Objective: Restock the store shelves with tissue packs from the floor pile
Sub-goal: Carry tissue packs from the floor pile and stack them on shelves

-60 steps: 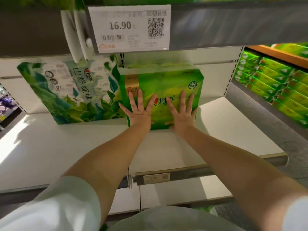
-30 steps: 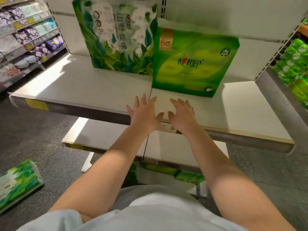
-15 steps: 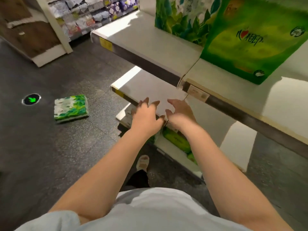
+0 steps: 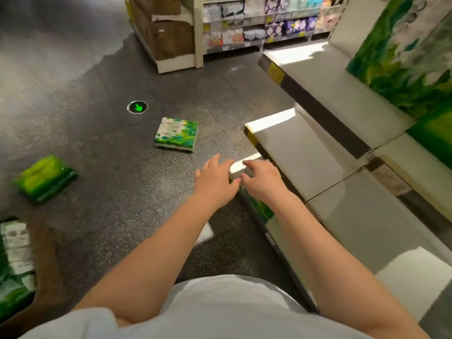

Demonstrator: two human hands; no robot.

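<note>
Hands [image 4: 241,183] swung floorward, boxy glossy leaf-print tissue pack [image 4: 176,134], speckled floor [image 4: 122,179]

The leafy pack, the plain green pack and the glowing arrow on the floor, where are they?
leafy pack [image 4: 176,133], head view, middle of its top face
plain green pack [image 4: 44,177], head view, middle of its top
glowing arrow [image 4: 138,107], head view, centre of the disc

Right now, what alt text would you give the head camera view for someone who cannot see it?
A person's empty left hand and right hand reach down beside white store shelves. A leaf-print tissue pack and a green tissue pack lie apart on the dark floor.
</note>
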